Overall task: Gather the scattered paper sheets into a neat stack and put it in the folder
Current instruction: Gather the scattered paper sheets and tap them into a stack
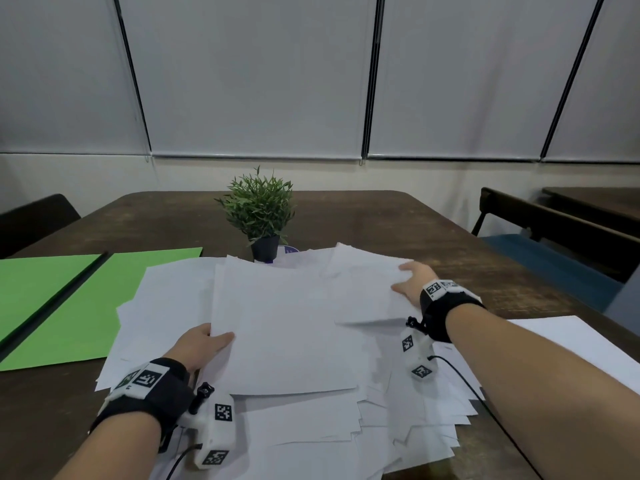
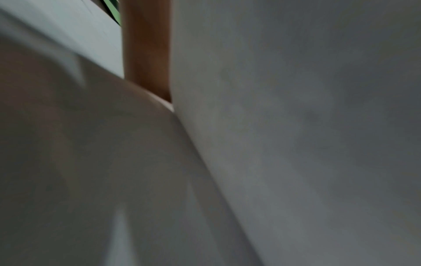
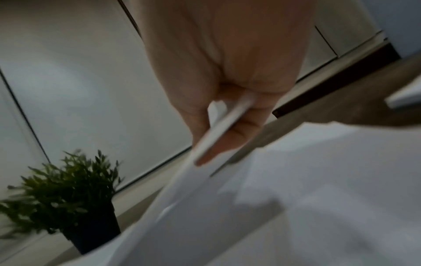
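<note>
A loose heap of white paper sheets (image 1: 287, 327) covers the middle of the wooden table. An open green folder (image 1: 65, 299) lies flat at the left. My left hand (image 1: 202, 342) grips the left edge of the top sheets, thumb on top. My right hand (image 1: 414, 282) pinches a thin bundle of sheets (image 3: 218, 126) at the heap's right side, thumb above and fingers beneath, with that edge lifted off the pile. The left wrist view shows only paper (image 2: 296, 126) and one finger (image 2: 147, 54) close up.
A small potted plant (image 1: 259, 216) stands just behind the heap. One more sheet (image 1: 581, 344) lies at the table's right edge. Dark chairs (image 1: 554, 233) flank the table, and cables trail from both wrist cameras over the papers.
</note>
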### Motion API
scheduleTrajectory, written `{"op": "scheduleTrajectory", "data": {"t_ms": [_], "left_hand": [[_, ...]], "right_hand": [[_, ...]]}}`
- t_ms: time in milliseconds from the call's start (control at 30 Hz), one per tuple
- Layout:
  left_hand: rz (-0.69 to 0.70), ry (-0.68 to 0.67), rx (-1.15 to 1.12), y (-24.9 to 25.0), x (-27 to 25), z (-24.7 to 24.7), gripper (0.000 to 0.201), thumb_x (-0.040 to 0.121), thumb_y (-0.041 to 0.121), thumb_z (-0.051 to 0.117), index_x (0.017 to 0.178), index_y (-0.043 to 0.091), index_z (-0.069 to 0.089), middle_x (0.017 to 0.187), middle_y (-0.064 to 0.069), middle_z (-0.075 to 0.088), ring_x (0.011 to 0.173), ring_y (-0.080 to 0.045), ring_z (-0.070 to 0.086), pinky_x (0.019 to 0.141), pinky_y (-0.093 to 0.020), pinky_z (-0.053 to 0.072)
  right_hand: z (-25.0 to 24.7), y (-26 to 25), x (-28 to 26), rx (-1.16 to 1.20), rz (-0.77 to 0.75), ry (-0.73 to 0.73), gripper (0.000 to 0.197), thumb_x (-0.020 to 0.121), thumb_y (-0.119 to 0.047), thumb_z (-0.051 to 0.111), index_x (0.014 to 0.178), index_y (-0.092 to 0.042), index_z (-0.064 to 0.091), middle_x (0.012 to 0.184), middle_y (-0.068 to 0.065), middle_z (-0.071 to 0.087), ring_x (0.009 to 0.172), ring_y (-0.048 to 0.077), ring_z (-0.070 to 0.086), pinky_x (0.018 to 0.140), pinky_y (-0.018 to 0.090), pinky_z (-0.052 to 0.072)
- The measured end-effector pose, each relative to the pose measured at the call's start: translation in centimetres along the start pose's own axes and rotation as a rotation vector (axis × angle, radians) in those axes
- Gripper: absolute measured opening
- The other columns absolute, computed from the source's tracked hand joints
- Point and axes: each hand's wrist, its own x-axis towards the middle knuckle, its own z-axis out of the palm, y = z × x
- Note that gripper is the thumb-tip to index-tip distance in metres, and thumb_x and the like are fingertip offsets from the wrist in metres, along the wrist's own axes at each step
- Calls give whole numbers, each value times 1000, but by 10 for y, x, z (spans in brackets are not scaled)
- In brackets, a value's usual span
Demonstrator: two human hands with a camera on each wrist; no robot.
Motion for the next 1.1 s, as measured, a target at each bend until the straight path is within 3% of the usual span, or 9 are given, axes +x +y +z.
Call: {"op": "scheduleTrajectory", "data": {"t_ms": [267, 433, 533, 600, 700, 767, 833, 967, 1100], "left_hand": [[-69, 26, 54, 25, -21, 1, 69, 98, 49, 39, 144, -2, 33, 150, -16, 34, 137, -31, 35, 115, -40, 23], [-148, 53, -175, 22, -20, -3, 105, 78, 83, 28, 141, 1, 39, 145, -15, 43, 128, -34, 46, 111, -43, 32], [-164, 21, -327, 12, -12, -7, 119, 63, 96, 24, 131, 3, 53, 130, -17, 58, 113, -36, 59, 103, -47, 43], [-187, -22, -320, 15, -15, -8, 138, 43, 104, 24, 134, 4, 51, 132, -18, 56, 112, -36, 59, 100, -47, 45], [-172, -74, -371, 27, -27, -2, 111, 64, 95, 27, 127, 9, 54, 128, -12, 58, 107, -29, 61, 84, -38, 52], [-153, -86, -327, 31, -33, 2, 80, 75, 81, 45, 125, 19, 56, 129, 0, 54, 113, -19, 55, 91, -34, 46], [-121, -68, -151, 26, -26, 3, 80, 74, 64, 67, 133, 12, 52, 136, -6, 52, 123, -24, 51, 101, -32, 38], [-110, -13, 31, 16, -10, -1, 58, 70, 39, 81, 110, 1, 60, 113, -14, 67, 98, -31, 66, 96, -44, 50], [-110, -20, 49, 9, 4, -3, 51, 79, 32, 72, 114, -1, 59, 116, -16, 65, 102, -33, 64, 97, -47, 49]], "right_hand": [[-56, -32, -19, 296, -225, 233, 49, 90, -17, 64, 136, -20, 49, 136, 8, 53, 120, 28, 53, 98, 34, 45], [-43, -42, -47, 258, -318, 49, 51, 86, -29, 70, 133, -28, 51, 134, 4, 51, 97, 26, 64, 73, 25, 54], [-17, -36, -63, 107, -324, -128, 66, 82, -33, 74, 139, -27, 43, 141, 2, 46, 122, 21, 51, 100, 26, 40], [3, -32, -72, 49, -276, -240, 76, 79, -34, 77, 144, -26, 37, 142, 3, 46, 127, 21, 47, 101, 25, 35], [32, -32, -77, -22, -237, -339, 86, 78, -36, 78, 147, -26, 29, 146, 4, 42, 131, 23, 43, 105, 28, 32], [47, -36, -77, -76, -249, -384, 87, 78, -37, 77, 148, -27, 27, 147, 3, 40, 132, 24, 42, 105, 29, 32], [57, -40, -77, -133, -257, -420, 85, 77, -43, 76, 146, -28, 29, 146, 2, 41, 129, 23, 45, 104, 30, 35], [52, -38, -68, -47, -154, -425, 70, 79, -61, 65, 137, -26, 44, 121, -1, 59, 92, 17, 62, 74, 24, 51], [30, -9, -46, -100, -29, -259, 84, 75, -77, 51, 142, -29, 39, 149, -1, 40, 135, 25, 40, 113, 43, 30]]}}
